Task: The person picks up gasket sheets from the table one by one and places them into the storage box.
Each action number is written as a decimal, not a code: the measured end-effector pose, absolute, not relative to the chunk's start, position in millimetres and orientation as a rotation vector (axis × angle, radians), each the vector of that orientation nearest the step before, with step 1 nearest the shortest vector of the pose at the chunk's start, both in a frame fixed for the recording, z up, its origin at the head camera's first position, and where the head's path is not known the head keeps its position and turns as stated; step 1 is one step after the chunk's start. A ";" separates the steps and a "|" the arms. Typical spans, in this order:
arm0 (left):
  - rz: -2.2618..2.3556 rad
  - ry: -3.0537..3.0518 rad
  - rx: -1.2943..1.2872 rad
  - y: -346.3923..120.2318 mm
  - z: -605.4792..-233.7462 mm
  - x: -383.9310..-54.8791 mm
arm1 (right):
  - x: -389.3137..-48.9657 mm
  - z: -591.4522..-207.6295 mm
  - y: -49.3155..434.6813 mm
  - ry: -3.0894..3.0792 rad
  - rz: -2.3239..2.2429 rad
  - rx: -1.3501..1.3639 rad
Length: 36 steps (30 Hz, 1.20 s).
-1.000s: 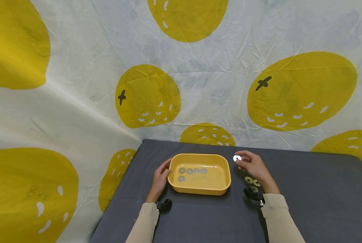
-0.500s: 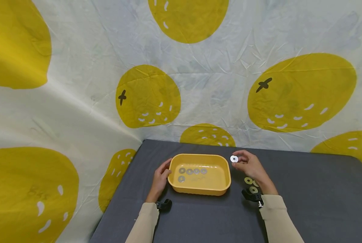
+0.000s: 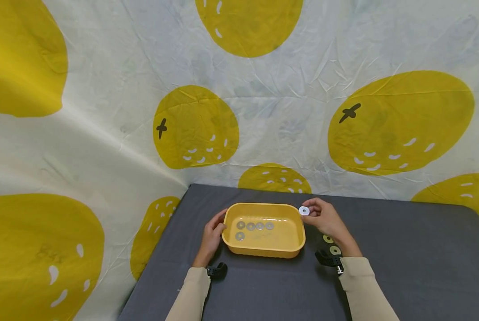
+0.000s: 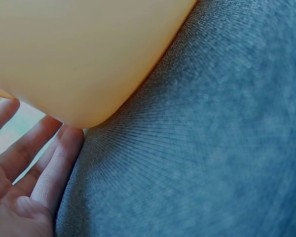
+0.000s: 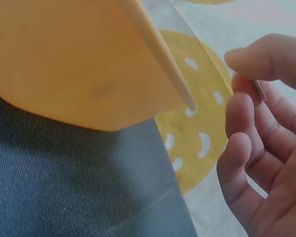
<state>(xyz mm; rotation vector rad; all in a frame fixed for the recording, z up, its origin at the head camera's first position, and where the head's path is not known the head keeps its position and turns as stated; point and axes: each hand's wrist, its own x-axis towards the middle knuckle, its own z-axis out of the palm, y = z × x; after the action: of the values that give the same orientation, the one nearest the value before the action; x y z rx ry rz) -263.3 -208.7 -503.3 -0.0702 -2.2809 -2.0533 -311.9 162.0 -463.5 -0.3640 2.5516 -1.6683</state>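
A yellow rectangular plastic tray point(image 3: 263, 253) stands on the dark grey cloth. Several silver flat washers point(image 3: 250, 226) lie inside it, most in a row along the left half. My left hand point(image 3: 211, 238) holds the tray's left end, its thumb at the rim; the left wrist view has its fingertips against the outer wall point(image 4: 84, 74). Between thumb and fingertips, my right hand point(image 3: 325, 218) pinches one silver washer point(image 3: 304, 211), just outside the tray's back right corner. The right wrist view shows that washer point(image 5: 260, 90) edge-on, with the other fingers loosely bent.
Brass-coloured washers point(image 3: 335, 250) lie on the cloth right of the tray, partly hidden by the right wrist. Dark wrist straps point(image 3: 328, 258) sit at both cuffs. A white curtain point(image 3: 279, 120) with yellow fruit prints hangs behind and to the left of the table point(image 3: 416, 258).
My right hand has moved a little left toward the tray with the washer, and its wrist covers more of the brass-coloured washers. The left hand and tray have stayed put.
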 end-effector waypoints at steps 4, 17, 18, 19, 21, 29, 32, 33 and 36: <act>-2.045 -2.277 -0.078 -209.8 -506.2 -263.1 | -310.1 -464.7 155.3 2.641 -1.614 -0.390; -2.012 -2.271 -0.096 -211.1 -510.6 -263.6 | -303.8 -466.4 137.4 2.665 -1.600 -0.345; -2.007 -2.275 -0.096 -211.3 -511.0 -264.1 | -303.3 -466.7 136.4 2.668 -1.598 -0.347; -2.002 -2.279 -0.095 -211.9 -513.1 -265.7 | -303.0 -466.9 135.5 2.670 -1.596 -0.354; -1.997 -2.291 -0.093 -214.1 -520.2 -269.7 | -302.2 -467.1 133.8 2.676 -1.593 -0.365; -1.994 -2.263 -0.099 -220.3 -547.5 -283.5 | -299.8 -470.4 126.0 2.707 -1.560 -0.471; -1.984 -2.245 -0.112 -219.9 -548.4 -283.7 | -297.8 -471.6 120.0 2.737 -1.513 -0.516; -1.982 -2.240 -0.116 -219.9 -548.4 -283.7 | -296.9 -471.8 117.3 2.743 -1.498 -0.531; -1.975 -2.238 -0.112 -219.7 -548.3 -283.7 | -294.2 -472.2 107.3 2.765 -1.464 -0.569</act>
<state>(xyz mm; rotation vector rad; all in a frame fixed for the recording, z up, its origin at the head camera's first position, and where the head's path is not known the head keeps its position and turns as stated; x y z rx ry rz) -283.7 -219.7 -548.3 -0.1124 -2.2380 -1.9745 -294.2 107.3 -472.2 -0.5686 2.7647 -1.4643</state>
